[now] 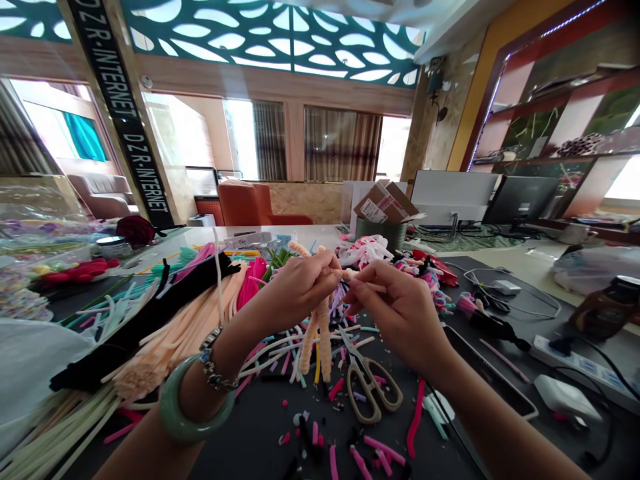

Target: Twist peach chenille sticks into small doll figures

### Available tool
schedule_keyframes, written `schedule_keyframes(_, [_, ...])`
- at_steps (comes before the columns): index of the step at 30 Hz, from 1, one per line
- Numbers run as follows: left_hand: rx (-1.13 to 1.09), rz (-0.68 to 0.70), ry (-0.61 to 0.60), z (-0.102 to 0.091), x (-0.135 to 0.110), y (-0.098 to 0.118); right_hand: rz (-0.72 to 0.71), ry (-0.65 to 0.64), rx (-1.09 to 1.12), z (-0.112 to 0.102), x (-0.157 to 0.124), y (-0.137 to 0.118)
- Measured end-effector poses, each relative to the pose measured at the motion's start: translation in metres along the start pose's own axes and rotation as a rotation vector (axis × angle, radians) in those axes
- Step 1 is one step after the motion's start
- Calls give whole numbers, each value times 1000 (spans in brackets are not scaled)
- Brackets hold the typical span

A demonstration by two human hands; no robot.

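My left hand [310, 277] is closed around the upper part of a peach figure of twisted pipe cleaners [324, 337], whose two long legs hang down below my fingers. Close beside it, my right hand [387, 303] pinches a pale pipe-cleaner end at the figure's side, between thumb and forefinger. The fingertips hide the exact joint. Just under my hands lies a pair of scissors [373, 387] with beige handles, its blades pointing away from me. Cut pipe-cleaner pieces [367, 460] in pink, black and red are scattered on the dark table mat.
Bundles of peach pipe cleaners [193, 320] and black ones [135, 327] lie at the left. To the right are a phone [490, 373], a power strip [583, 367], white chargers, cables and a dark bottle [605, 310]. A cardboard box [385, 203] and monitors [453, 197] stand behind.
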State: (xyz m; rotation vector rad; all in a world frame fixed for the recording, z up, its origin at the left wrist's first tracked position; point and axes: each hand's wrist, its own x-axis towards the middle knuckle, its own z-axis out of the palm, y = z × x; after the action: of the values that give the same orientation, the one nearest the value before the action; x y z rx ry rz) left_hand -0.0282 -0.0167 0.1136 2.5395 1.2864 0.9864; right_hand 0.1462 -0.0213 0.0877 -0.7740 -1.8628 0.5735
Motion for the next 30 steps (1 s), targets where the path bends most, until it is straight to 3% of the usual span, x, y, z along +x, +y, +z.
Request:
schedule_keyframes(15, [-544, -244, 155, 30, 0, -3, -230, 37, -292, 7, -5, 0])
schedule_keyframes(23, [-578, -259, 265, 33, 2, -5, -585, 138, -511, 23, -6, 29])
schedule_keyframes(27, [-634, -244, 288, 30, 2, -6, -694, 195, -454, 28, -5, 44])
schedule_keyframes(30, [-662, -239, 295, 28, 1, -6, -616, 218, -321, 27, -1, 47])
